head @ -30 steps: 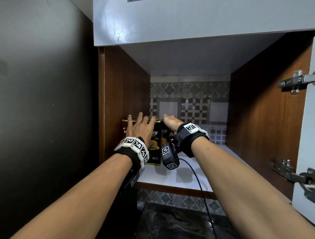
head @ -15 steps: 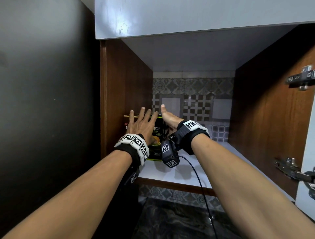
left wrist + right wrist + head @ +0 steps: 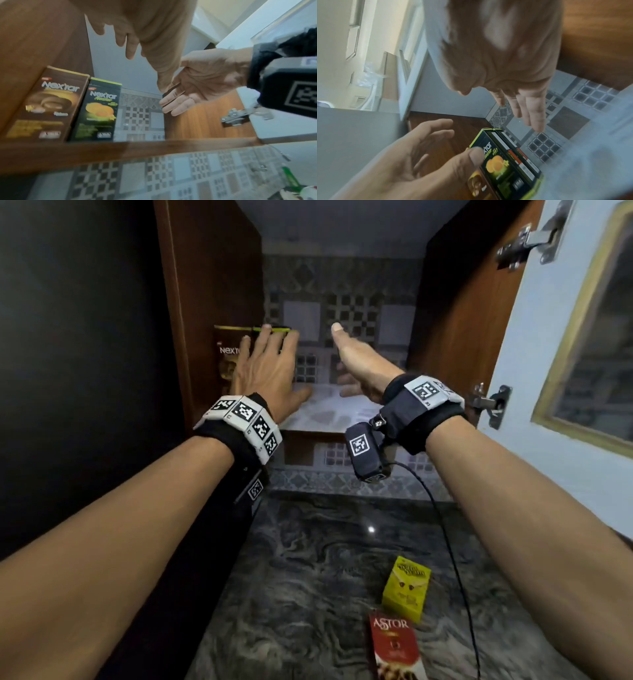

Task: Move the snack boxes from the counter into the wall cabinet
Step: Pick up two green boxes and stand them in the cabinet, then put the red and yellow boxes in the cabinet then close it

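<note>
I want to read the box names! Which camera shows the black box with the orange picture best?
The left wrist view: the black box faces it, unblocked. The right wrist view shows it slanted; in the head view the left hand hides it.

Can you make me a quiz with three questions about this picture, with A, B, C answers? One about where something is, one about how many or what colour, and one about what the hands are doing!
1. Where do the brown Nextar snack box and the black-and-green Nextar snack box stand?
A. On the counter
B. Side by side on the wall cabinet shelf, at its left wall
C. On the floor

2. How many snack boxes lie on the dark marbled counter?
A. Two
B. Four
C. None

3. What are the left hand and right hand doing?
A. Each grips a box
B. Both are open and hold nothing
C. Both press the door

Answers:
1 B: the left wrist view shows both upright on the shelf.
2 A: the yellow snack box and the red Astor snack box.
3 B: the fingers are spread, with nothing in them.
</note>
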